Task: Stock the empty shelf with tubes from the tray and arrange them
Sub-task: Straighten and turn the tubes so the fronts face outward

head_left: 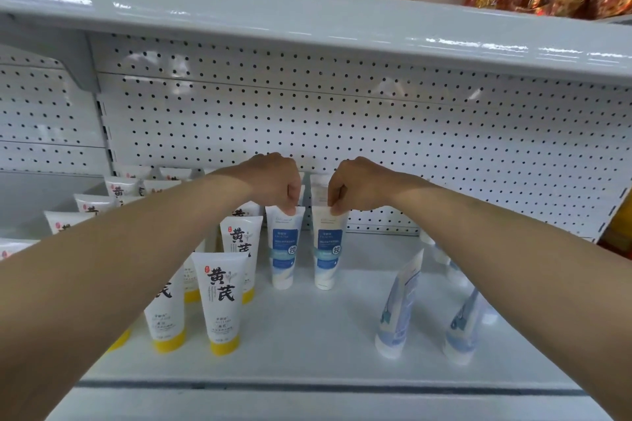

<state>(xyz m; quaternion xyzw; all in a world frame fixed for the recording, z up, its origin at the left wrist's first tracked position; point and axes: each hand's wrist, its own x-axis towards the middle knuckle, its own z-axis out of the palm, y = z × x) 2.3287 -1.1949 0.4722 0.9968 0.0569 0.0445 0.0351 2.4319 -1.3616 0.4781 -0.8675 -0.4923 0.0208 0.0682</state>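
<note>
On the white metal shelf point(325, 328), right of the yellow-capped white tubes point(222, 304), two blue-labelled white tubes point(285, 248) are pinched by left hand point(278, 181) and right hand point(355, 186), best set level, labels forward.

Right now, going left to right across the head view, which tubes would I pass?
Front yellow-capped tube, left blue-label tube pinched by left hand, right blue-label tube pinched by right hand, leaning blue tube, far-right blue tube.
</note>
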